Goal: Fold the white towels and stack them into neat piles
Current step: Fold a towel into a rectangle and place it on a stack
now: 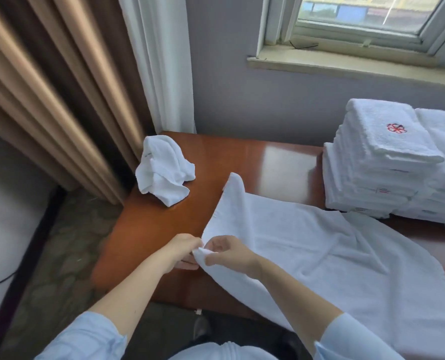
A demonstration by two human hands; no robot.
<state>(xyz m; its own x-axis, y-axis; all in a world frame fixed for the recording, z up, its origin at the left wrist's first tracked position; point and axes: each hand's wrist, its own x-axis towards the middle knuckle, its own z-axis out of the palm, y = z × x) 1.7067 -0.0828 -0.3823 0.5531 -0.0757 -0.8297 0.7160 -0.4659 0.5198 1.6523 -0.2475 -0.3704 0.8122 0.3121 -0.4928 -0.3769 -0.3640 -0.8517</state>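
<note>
Just starting a fold: pinching the near-left corner of the spread towel (320,255) on the table (242,157) with both left hand (183,252) and right hand (230,253), fingers curled. Next up, probably carrying that corner across evenly.

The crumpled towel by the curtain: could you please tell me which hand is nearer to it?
Left. The left hand is toward the person from the crumpled towel; the right hand is beside the left, further right.
</note>
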